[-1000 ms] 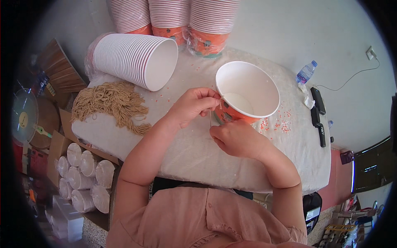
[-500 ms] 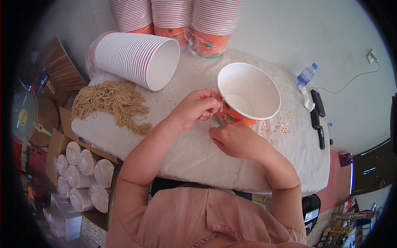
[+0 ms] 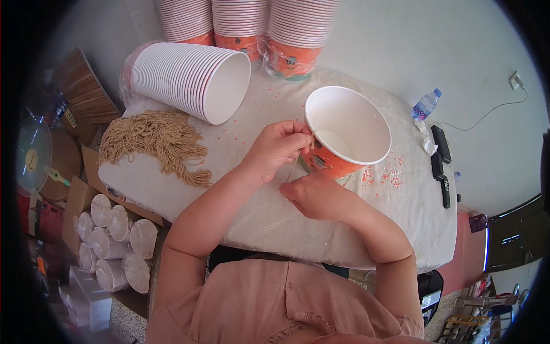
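A white paper bucket with an orange printed outside (image 3: pixel 331 163) stands on the cloth-covered table in front of me, slightly right of the middle. At its left rim, my left hand (image 3: pixel 278 148) is closed in a pinch on a thin tan cord (image 3: pixel 294 167). The cord runs down toward my right hand (image 3: pixel 314 195), whose curled fingers grip its lower part in front of the bucket. The right fingertips are partly hidden. To the left lies a heap of similar tan cords (image 3: pixel 153 140) on the table.
Nested buckets (image 3: pixel 177 77) lie on their side behind the cords. Taller bucket stacks (image 3: pixel 297 34) stand against the wall. Small orange and white bits (image 3: pixel 392 175) are scattered right of the bucket. A water bottle (image 3: pixel 425 104) and black devices (image 3: pixel 440 143) sit at the right edge.
My right hand has moved slightly left and down, away from the left hand, and more cord shows stretched between them. My left hand stays at the bucket's rim.
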`<action>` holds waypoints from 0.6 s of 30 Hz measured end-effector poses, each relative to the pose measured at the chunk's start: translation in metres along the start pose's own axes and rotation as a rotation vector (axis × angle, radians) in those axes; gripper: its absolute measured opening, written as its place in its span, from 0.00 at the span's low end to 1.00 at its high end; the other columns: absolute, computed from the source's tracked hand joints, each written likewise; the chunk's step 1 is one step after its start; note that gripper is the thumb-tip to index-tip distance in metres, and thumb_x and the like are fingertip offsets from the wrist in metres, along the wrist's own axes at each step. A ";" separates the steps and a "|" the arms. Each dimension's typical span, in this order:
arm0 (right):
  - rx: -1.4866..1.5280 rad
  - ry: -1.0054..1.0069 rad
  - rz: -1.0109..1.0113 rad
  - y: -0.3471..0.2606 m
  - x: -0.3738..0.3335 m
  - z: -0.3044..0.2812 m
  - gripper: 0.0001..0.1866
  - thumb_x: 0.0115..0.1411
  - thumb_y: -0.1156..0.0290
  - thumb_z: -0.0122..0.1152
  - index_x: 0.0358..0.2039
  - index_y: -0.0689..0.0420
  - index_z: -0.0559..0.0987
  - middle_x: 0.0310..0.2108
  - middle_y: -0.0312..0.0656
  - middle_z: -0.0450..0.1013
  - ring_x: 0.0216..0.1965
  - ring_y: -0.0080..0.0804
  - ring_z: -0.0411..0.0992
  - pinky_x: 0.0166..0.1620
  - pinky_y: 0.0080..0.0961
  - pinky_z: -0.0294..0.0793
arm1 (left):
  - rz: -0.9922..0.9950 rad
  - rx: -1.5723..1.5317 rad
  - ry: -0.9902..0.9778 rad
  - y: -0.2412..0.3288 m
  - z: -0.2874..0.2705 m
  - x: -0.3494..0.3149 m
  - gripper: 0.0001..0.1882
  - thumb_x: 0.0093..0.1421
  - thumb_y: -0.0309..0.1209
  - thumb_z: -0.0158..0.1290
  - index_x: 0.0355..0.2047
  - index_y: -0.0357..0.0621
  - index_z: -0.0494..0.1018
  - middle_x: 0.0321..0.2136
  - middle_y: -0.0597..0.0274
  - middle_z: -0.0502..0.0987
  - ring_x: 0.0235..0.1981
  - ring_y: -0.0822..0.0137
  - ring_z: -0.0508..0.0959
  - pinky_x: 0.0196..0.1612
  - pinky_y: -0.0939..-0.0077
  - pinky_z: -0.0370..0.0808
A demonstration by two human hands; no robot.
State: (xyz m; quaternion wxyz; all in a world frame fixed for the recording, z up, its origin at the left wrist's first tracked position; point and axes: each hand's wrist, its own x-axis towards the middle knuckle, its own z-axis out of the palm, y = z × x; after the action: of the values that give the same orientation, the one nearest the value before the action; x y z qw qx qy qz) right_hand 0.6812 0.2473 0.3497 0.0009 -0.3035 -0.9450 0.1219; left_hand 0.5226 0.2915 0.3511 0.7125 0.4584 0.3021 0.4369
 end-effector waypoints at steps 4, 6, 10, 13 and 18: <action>0.012 -0.032 -0.004 -0.004 0.003 -0.003 0.03 0.49 0.81 0.53 0.27 0.60 0.73 0.22 0.49 0.75 0.28 0.49 0.77 0.30 0.45 0.73 | 0.008 0.004 -0.014 -0.005 -0.006 0.002 0.02 0.60 0.28 0.53 0.32 0.44 0.73 0.25 0.69 0.74 0.17 0.87 0.60 0.19 0.90 0.52; 0.021 -0.022 -0.009 -0.004 0.004 -0.002 0.03 0.50 0.81 0.53 0.26 0.60 0.73 0.21 0.50 0.75 0.27 0.49 0.77 0.30 0.45 0.73 | 0.032 0.013 -0.004 -0.006 -0.004 0.003 0.02 0.60 0.28 0.53 0.32 0.44 0.73 0.25 0.70 0.74 0.17 0.86 0.60 0.19 0.90 0.52; 0.006 -0.008 -0.027 -0.001 0.007 0.002 0.02 0.49 0.80 0.53 0.26 0.61 0.73 0.20 0.50 0.74 0.27 0.49 0.77 0.30 0.45 0.73 | 0.045 0.035 0.030 -0.007 -0.002 0.005 0.03 0.59 0.28 0.53 0.33 0.44 0.73 0.24 0.71 0.73 0.17 0.86 0.60 0.19 0.90 0.53; 0.032 0.012 -0.017 0.002 0.009 0.007 0.01 0.50 0.79 0.54 0.25 0.61 0.73 0.20 0.51 0.74 0.26 0.49 0.77 0.29 0.45 0.73 | 0.034 0.047 0.058 -0.006 0.001 0.006 0.03 0.59 0.28 0.53 0.33 0.44 0.73 0.24 0.70 0.74 0.18 0.86 0.61 0.19 0.90 0.53; 0.115 0.170 0.049 0.011 0.015 0.028 0.03 0.57 0.74 0.56 0.30 0.59 0.74 0.22 0.49 0.74 0.26 0.50 0.75 0.30 0.45 0.73 | 0.059 0.065 0.023 -0.014 -0.006 0.012 0.03 0.60 0.28 0.53 0.34 0.44 0.73 0.25 0.70 0.74 0.18 0.86 0.61 0.19 0.89 0.54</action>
State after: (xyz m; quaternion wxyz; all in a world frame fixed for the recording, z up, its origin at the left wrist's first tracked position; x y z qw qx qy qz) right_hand 0.6732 0.2583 0.3187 0.0956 -0.3352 -0.9253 0.1494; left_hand 0.5276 0.3022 0.3359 0.6805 0.4851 0.3107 0.4528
